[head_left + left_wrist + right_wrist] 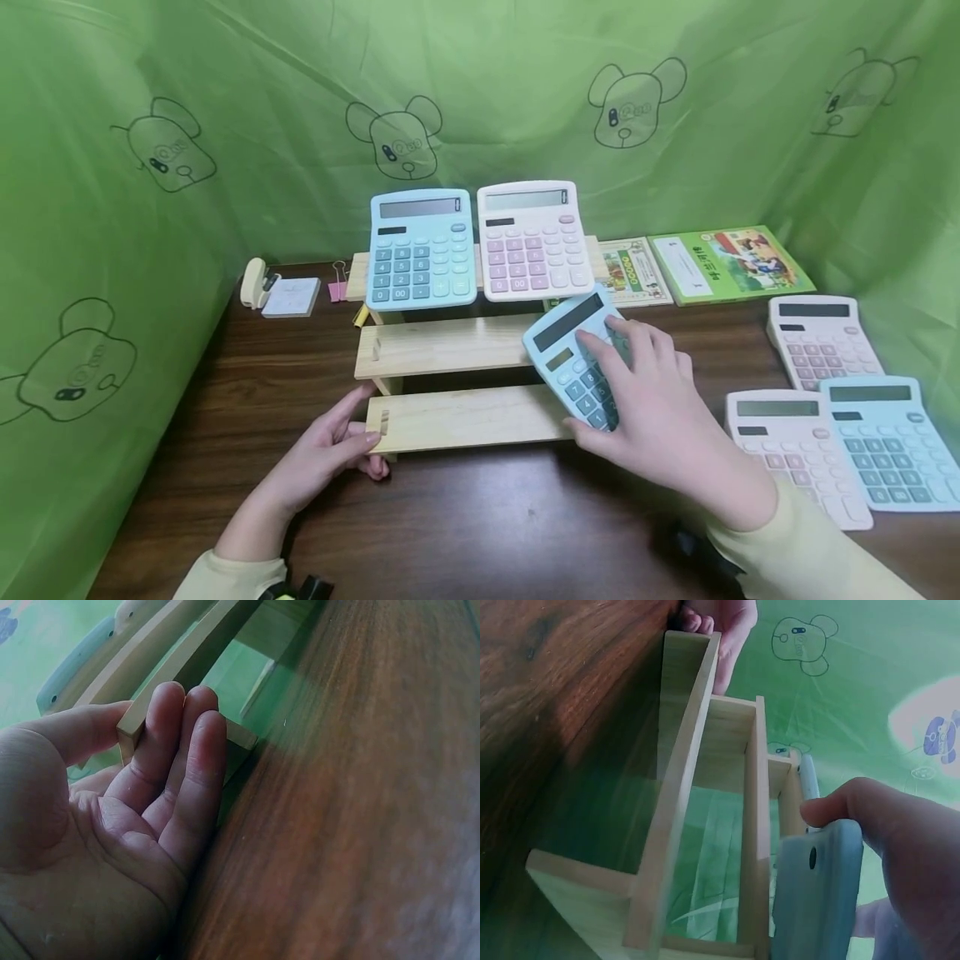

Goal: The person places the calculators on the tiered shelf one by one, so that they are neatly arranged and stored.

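Note:
My right hand [660, 408] grips a blue calculator [566, 321] by its sides, tilted, over the right part of a three-tier wooden rack [465, 421]. The right wrist view shows the thumb against an edge of this calculator [817, 892]. At the rack's left end my left hand [326, 454] holds the lowest board, thumb on top. Its other fingers [199, 761] lie bent at the board's end and underside in the left wrist view. On the top tier a blue calculator [442, 283] and a pink-and-white calculator [491, 287] lean side by side.
Right of the rack lie two pink-and-white calculators [813, 311] and a blue one [900, 442], partly overlapping. Behind them are a green book [697, 287] and a smaller booklet [652, 287]. A stapler [253, 283], note pad [291, 297] and pink binder clip [337, 292] lie left.

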Motion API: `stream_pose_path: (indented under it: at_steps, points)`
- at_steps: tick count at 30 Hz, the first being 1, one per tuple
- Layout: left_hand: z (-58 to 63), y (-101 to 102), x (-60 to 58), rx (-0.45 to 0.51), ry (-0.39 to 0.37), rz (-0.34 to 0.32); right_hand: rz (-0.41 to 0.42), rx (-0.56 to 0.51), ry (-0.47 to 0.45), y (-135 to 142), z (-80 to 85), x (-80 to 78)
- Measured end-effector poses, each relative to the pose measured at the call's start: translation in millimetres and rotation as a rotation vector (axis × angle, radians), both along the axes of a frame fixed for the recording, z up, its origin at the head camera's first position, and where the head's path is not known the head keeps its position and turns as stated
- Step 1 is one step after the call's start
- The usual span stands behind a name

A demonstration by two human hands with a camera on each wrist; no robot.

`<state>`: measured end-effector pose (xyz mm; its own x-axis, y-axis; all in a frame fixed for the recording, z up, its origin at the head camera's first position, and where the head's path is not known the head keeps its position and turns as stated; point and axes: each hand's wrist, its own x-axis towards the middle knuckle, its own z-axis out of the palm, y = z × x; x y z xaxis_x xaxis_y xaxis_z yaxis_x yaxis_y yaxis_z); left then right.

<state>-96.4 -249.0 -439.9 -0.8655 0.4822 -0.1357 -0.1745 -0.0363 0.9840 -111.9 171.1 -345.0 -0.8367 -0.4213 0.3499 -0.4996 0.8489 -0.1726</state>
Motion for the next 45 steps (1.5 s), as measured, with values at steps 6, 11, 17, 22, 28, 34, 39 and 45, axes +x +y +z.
stream_pose_path:
  at_steps: [6,11,17,22,28,34,39,45]
  points:
    - [-0.2,1.4,-1.2,0.005,0.001,-0.005,0.036,0.010,0.024,-9.3,4.2,0.6]
    - [-1.2,3.5,-2.2,0.009,-0.006,-0.008,0.049,-0.001,0.013,-18.0,5.2,-1.7]
    - [-2.2,2.4,-1.3,0.024,0.003,-0.008,0.081,0.002,0.005,-22.2,3.7,-1.9]
    - [-0.2,1.7,-1.2,0.014,0.007,-0.007,0.125,0.022,-0.009,-21.4,3.2,-1.3]
    - [2.4,0.0,0.6,-0.025,-0.011,0.012,0.195,0.040,-0.016,-21.9,3.6,-2.7]
    - [2.3,0.3,1.4,-0.041,-0.027,0.019,0.228,0.014,-0.005,-22.7,2.7,-4.1]
    - [2.5,0.7,2.0,-0.025,-0.020,0.013,0.231,-0.010,0.012,-23.5,1.1,-5.1]
    - [3.5,1.2,1.7,-0.017,-0.013,0.010,0.250,-0.027,0.026,-23.9,0.1,-6.8]
